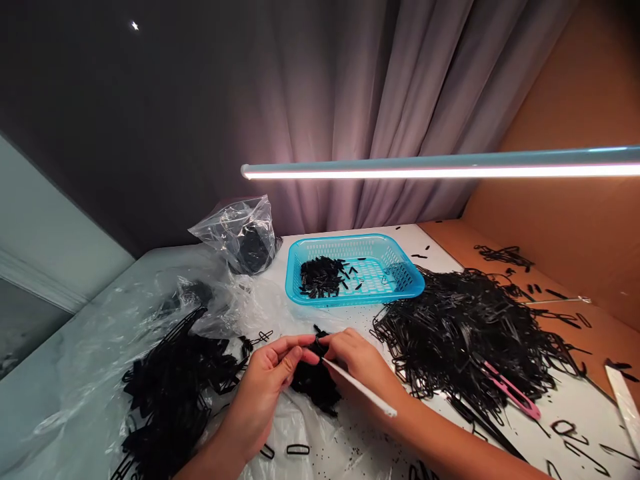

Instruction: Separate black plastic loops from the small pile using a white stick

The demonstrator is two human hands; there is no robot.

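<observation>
Here, a small black piece (318, 344) between pinched fingers (290, 341).
It sits between left hand (260, 393) and right hand (361, 363), above a black heap (320, 390); a white stick (361, 387) slants back rightward.

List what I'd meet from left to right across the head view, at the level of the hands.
Black heap on the left → left hand → right hand → larger black tangle → whitish strip.

Grey curtains (345, 100) behind a glowing tube light (440, 165).
</observation>
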